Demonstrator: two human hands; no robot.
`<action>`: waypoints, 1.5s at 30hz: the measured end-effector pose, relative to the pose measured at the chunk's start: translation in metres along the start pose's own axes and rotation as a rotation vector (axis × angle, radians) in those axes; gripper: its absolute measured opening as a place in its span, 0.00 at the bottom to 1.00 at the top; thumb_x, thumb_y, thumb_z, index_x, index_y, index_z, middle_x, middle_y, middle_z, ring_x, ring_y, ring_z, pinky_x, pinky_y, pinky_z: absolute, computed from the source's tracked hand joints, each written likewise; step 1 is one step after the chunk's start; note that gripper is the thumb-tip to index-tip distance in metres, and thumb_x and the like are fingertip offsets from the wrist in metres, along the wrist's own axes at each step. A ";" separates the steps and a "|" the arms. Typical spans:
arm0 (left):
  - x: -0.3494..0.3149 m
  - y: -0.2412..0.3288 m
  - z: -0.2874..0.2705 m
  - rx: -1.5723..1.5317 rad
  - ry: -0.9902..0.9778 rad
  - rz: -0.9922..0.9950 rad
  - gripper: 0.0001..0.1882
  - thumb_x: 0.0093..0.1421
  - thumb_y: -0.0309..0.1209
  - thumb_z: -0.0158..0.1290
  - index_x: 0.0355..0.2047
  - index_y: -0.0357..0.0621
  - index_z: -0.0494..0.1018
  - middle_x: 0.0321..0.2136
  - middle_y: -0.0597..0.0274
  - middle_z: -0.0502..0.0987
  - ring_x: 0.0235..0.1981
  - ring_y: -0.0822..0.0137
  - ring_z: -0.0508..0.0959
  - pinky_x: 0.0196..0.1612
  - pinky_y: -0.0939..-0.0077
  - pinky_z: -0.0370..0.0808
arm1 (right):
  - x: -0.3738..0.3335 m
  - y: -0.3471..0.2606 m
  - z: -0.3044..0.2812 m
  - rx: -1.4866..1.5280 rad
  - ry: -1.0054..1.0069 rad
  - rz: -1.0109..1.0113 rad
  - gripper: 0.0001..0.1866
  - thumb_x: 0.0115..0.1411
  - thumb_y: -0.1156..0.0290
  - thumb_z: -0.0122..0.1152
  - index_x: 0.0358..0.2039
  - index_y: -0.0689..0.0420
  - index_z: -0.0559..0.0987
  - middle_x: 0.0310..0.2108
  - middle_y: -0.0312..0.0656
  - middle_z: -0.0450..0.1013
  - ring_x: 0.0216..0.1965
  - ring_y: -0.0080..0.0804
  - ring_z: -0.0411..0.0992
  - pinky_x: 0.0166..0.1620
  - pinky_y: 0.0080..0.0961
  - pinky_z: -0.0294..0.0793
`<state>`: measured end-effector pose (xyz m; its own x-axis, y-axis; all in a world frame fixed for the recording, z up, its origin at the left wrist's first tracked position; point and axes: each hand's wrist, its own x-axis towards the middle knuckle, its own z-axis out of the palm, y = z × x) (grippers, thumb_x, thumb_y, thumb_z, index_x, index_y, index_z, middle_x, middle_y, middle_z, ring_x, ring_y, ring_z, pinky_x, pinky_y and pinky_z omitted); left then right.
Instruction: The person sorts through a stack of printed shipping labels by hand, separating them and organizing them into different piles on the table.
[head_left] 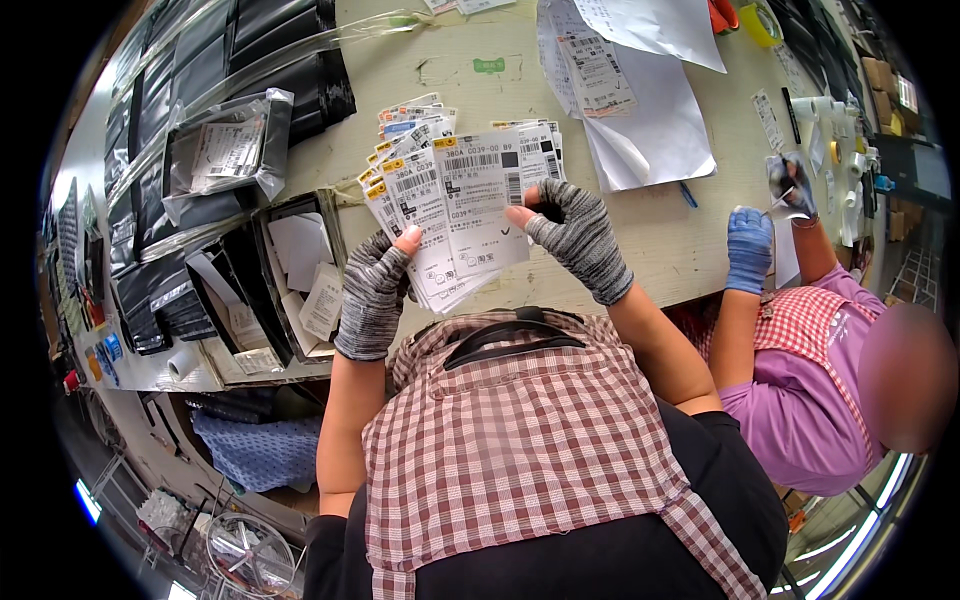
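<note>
Both my hands wear grey striped fingerless gloves and hold printed shipping labels over the table. My left hand [375, 290] is closed on a fanned stack of labels [415, 208], its thumb lying on the front at the lower left. In a pinch between thumb and fingers, my right hand [580, 235] grips the right edge of the front label [480, 200], which overlaps the stack. Beyond them, more labels [410, 115] lie spread on the table, partly hidden by those in my hands.
Black plastic mailing bags [200, 70] cover the table's left, with a clear-wrapped packet [230, 150] on them. An open box [300, 260] holds papers. White sheets [650, 130], a blue pen [688, 194] and yellow tape [760, 25] lie right. A co-worker in blue gloves [748, 250] works there.
</note>
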<state>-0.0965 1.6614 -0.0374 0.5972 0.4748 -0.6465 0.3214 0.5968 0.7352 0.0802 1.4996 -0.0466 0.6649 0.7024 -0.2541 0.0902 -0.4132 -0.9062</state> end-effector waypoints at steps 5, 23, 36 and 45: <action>-0.001 0.001 0.002 -0.035 -0.022 0.024 0.19 0.56 0.37 0.56 0.40 0.31 0.73 0.33 0.55 0.77 0.32 0.67 0.78 0.36 0.77 0.75 | -0.001 -0.004 0.000 0.011 -0.001 0.000 0.15 0.50 0.64 0.68 0.30 0.63 0.77 0.26 0.44 0.75 0.28 0.27 0.74 0.35 0.22 0.74; -0.002 0.010 0.005 -0.110 0.042 0.046 0.20 0.54 0.40 0.58 0.37 0.33 0.74 0.27 0.60 0.77 0.23 0.75 0.75 0.25 0.84 0.70 | 0.029 0.050 -0.020 -0.773 0.167 -0.016 0.14 0.50 0.59 0.65 0.24 0.55 0.72 0.20 0.43 0.72 0.23 0.40 0.71 0.29 0.35 0.70; 0.000 0.009 0.011 -0.143 0.006 0.013 0.23 0.58 0.46 0.54 0.36 0.34 0.75 0.24 0.61 0.77 0.21 0.77 0.75 0.23 0.87 0.69 | 0.009 -0.017 0.017 0.055 -0.098 -0.063 0.12 0.51 0.65 0.66 0.26 0.63 0.78 0.19 0.40 0.73 0.22 0.21 0.69 0.28 0.22 0.69; -0.005 0.012 0.001 -0.121 -0.001 0.008 0.21 0.57 0.43 0.55 0.35 0.33 0.74 0.24 0.57 0.77 0.21 0.73 0.77 0.21 0.84 0.72 | 0.017 0.020 -0.015 0.156 0.056 0.082 0.11 0.54 0.66 0.63 0.27 0.61 0.75 0.21 0.41 0.74 0.22 0.24 0.71 0.30 0.25 0.72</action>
<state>-0.0949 1.6659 -0.0253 0.6003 0.4791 -0.6404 0.2260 0.6665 0.7105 0.1044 1.4942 -0.0637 0.7062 0.6346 -0.3138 -0.0790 -0.3698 -0.9258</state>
